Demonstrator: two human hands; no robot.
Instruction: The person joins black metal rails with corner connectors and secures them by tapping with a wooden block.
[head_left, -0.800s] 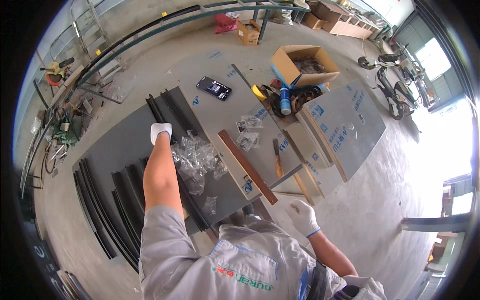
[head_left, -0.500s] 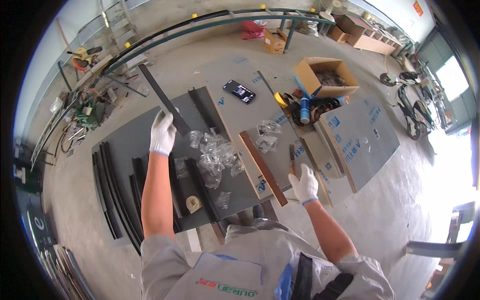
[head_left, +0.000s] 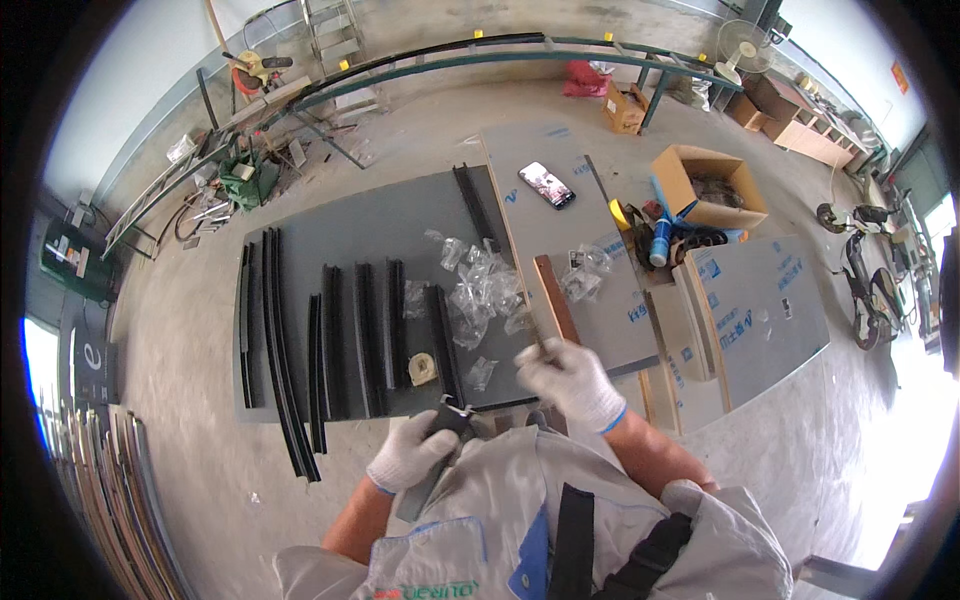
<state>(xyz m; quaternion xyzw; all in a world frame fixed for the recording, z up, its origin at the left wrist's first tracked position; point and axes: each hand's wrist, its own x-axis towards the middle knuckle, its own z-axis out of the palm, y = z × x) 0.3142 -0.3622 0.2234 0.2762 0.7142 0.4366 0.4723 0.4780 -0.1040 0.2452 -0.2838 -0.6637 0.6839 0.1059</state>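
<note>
In my left hand, gloved in white, is a dark metal profile, its fingers wrapped round it close to my body. The upper end of this profile shows a pale, hooked cross-section. My gloved right hand is closed on a slim hand tool, partly hidden by the fingers and blurred; whether it is a file or a chisel I cannot tell. Beyond the right hand lies a reddish-brown strip. Several black profiles rest side by side on the grey board to the left.
Small clear plastic bags lie in a heap mid-board, with a tape measure nearer me. A phone lies farther off. To the right stand an open cardboard box, a blue can and stacked panels.
My left hand has brought its profile from above the board down close to my body. My right hand has taken up the tool from the board and moved left, towards the profile's end.
</note>
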